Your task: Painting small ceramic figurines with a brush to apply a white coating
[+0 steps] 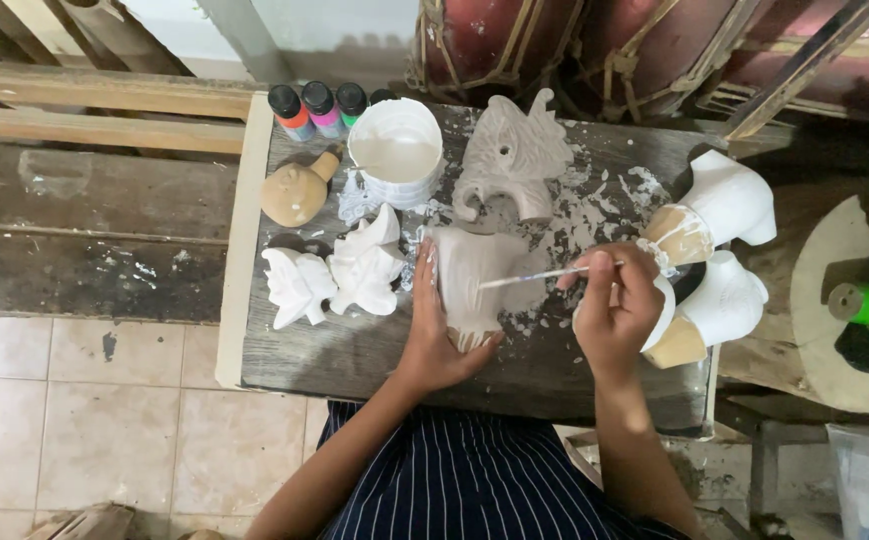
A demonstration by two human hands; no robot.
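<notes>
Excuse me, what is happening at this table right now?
A person in a striped garment sits at a wooden table and paints a carved figure white. The left hand holds the figure steady, while the right hand holds a thin brush whose tip touches it. A cup of white paint stands behind, beside small paint bottles. Two white leaf-shaped pieces lie to the left, and two white figures lie to the right.
</notes>
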